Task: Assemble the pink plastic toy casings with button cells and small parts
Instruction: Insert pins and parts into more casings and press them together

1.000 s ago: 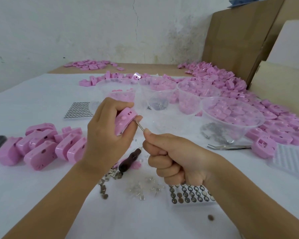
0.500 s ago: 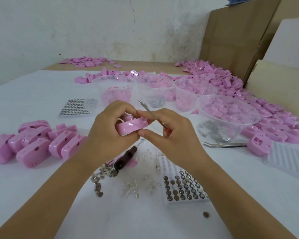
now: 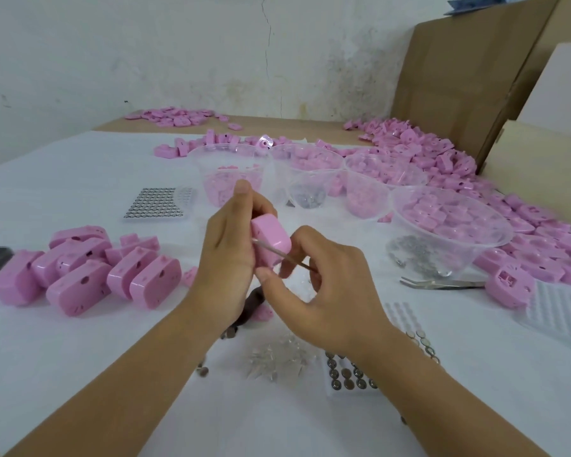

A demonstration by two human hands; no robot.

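Observation:
My left hand [image 3: 226,258] grips a pink toy casing [image 3: 271,240] above the middle of the table, its smooth back turned up toward me. My right hand [image 3: 323,285] touches the casing's lower edge with thumb and fingertips and holds a thin metal tool [image 3: 284,255] that crosses the casing. A tray of button cells [image 3: 346,374] lies below my right wrist. Small clear parts [image 3: 277,357] are scattered beside the tray. A group of assembled pink casings [image 3: 89,268] lies at the left.
Several clear plastic bowls [image 3: 452,232] with pink parts and metal pieces stand behind my hands. Tweezers [image 3: 442,283] lie at the right. A dark-handled tool [image 3: 253,305] lies under my hands. Another cell tray [image 3: 160,204] sits back left. Loose pink parts [image 3: 442,153] pile up by cardboard boxes [image 3: 468,74].
The casing has turned from lying flat between both hands to standing upright with its back showing. My right hand has slid lower and the thin tool now lies across the casing.

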